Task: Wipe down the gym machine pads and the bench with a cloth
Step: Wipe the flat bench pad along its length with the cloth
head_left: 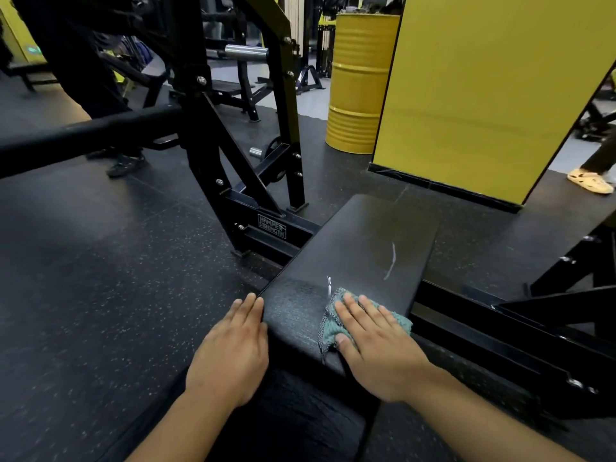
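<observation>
A black padded bench (363, 248) runs away from me in the middle of the view, with a pale scratch on its top and a damp-looking patch near its close end. My right hand (376, 341) lies flat with straight fingers on a teal cloth (333, 325), pressing it onto the near right part of the pad. My left hand (233, 345) rests with straight fingers against the bench's left edge near the close corner.
A black machine frame (246, 168) with a long padded bar (86, 135) stands to the left. A yellow drum (360, 85) and a yellow wall panel (493, 88) are behind. Someone's shoe (590, 182) shows at right, dark shoes (125, 163) at left. Speckled rubber floor surrounds.
</observation>
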### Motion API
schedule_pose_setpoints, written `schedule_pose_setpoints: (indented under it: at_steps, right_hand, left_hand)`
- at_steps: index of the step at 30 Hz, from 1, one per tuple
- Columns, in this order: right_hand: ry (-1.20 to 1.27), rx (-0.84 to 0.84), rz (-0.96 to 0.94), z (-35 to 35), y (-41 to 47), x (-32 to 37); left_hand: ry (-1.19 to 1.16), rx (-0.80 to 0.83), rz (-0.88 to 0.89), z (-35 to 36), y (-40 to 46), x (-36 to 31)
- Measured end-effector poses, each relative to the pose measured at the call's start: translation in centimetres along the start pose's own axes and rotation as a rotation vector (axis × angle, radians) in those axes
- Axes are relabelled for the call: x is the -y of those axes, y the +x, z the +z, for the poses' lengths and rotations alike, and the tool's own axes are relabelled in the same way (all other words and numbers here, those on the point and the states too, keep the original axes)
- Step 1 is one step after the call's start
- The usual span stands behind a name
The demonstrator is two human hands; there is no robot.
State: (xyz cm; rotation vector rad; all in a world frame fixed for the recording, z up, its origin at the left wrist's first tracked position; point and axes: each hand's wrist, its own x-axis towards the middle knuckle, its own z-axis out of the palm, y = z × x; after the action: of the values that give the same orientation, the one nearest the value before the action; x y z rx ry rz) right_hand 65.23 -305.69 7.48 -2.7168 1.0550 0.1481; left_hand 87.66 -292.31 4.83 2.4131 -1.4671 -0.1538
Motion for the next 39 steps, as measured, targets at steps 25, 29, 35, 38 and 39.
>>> schedule_pose_setpoints:
  at_steps: [25, 29, 35, 38, 39]
  right_hand:
    - [0.036, -0.086, -0.014, 0.8, 3.6, 2.5]
    - [0.024, -0.07, -0.064, 0.1, 8.2, 3.7]
    - [0.041, -0.081, -0.137, -0.1, 10.0, 3.5]
    - [0.051, -0.081, -0.111, 0.0, 7.0, 0.6]
    - [0.043, -0.079, -0.094, -0.1, 5.9, -0.6]
  left_hand:
    - [-0.019, -0.017, -0.037, 0.5, 2.1, -1.6]
    - [-0.01, -0.007, -0.039, 0.6, 2.2, -1.7]
    - [0.016, 0.008, -0.029, 0.5, 2.3, -1.4]
    - [0.012, 0.019, -0.037, 0.4, 2.2, -1.3]
    - [0.01, 0.022, -0.036, 0.4, 2.1, -1.3]
